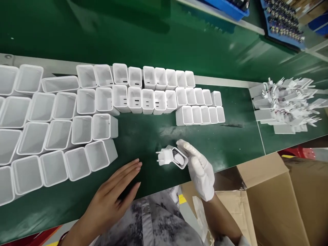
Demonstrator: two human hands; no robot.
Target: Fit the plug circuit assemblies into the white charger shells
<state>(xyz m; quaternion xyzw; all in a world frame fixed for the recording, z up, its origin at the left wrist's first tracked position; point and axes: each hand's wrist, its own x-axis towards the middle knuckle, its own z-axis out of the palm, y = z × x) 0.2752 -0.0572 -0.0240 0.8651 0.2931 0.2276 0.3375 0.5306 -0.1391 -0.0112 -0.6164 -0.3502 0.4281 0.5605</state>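
Note:
My right hand (199, 169), in a white glove, grips a white charger shell (179, 158) with a white plug piece (164, 157) sticking out of its left end, prongs pointing left. It hovers just above the green bench (143, 136). My bare left hand (116, 189) lies flat on the bench with fingers stretched out, a short way left of the plug, holding nothing. Several empty white shells (84, 130) stand in rows to the left and behind.
A heap of white plug parts (287, 102) lies at the right. Thin tweezers (233, 125) rest on the mat near the shell rows. An open cardboard box (282, 198) sits at lower right. Blue trays (282, 20) stand far back right.

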